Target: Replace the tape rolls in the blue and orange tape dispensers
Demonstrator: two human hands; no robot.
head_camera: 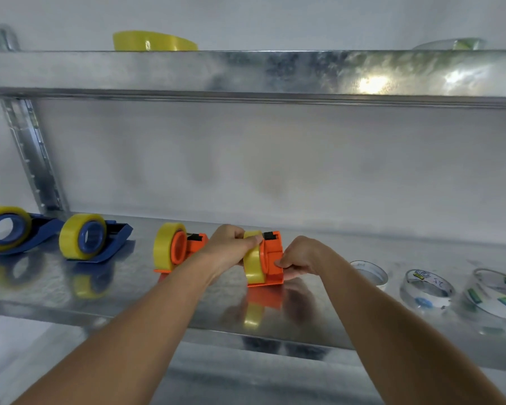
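Now left fingers (253, 240) pinch yellow roll (253, 260); right fingers (282, 263) clamp orange dispenser (272, 258).

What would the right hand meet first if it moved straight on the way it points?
The right hand points left and already holds the orange tape dispenser, so it would probably push that into the yellow tape roll that the left hand grips.
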